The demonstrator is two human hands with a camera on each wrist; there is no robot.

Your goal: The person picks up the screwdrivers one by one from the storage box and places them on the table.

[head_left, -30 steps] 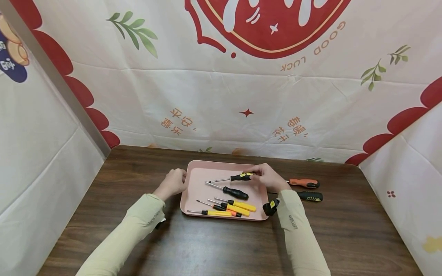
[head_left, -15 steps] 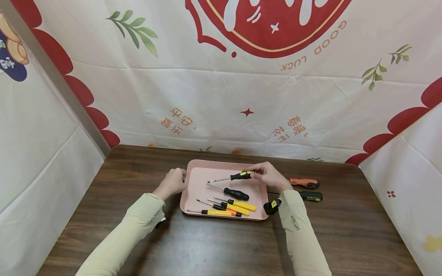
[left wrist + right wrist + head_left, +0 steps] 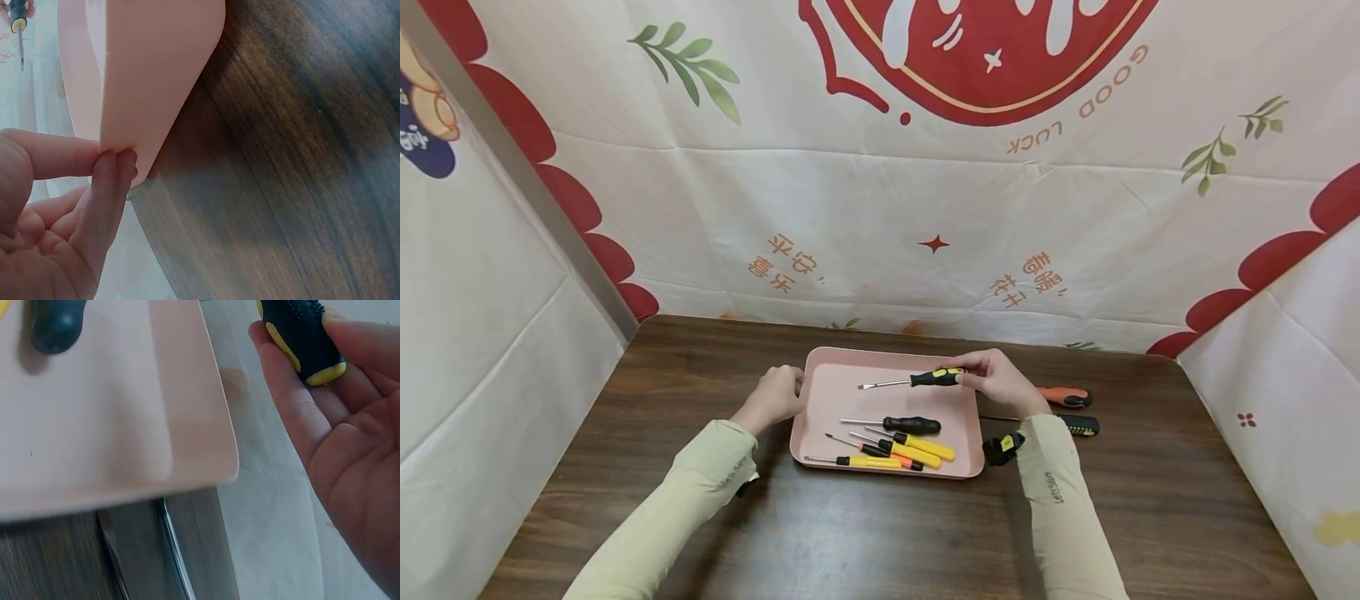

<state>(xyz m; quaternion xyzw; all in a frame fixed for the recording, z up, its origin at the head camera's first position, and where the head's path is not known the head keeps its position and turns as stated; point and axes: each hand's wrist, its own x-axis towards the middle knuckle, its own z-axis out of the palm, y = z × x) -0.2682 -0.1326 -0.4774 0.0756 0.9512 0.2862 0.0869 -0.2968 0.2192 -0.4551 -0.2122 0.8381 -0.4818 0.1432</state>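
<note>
My right hand [image 3: 1000, 379] holds a black-and-yellow screwdriver [image 3: 936, 377] by its handle, over the far right part of the pink tray [image 3: 835, 383]. Its flat tip points left. In the right wrist view the handle [image 3: 303, 344] sits between thumb and fingers. My left hand [image 3: 772, 395] pinches the tray's left rim, thumb and fingers on either side of the wall [image 3: 150, 81] in the left wrist view. A black-handled screwdriver [image 3: 913, 425] lies flat in the tray. In front of it are several small screwdrivers with yellow handles [image 3: 925, 447], one partly orange.
Right of the tray, an orange-handled screwdriver [image 3: 1066, 397] and a black one with yellow dots [image 3: 1081, 425] lie on the brown table [image 3: 1150, 500], partly behind the right forearm. A printed white cloth [image 3: 925, 200] hangs along the table's back edge.
My right hand has moved right with the black-and-yellow screwdriver, its tip now apart from the black screwdriver. The black screwdriver has turned to lie level in the tray. The left hand stays put.
</note>
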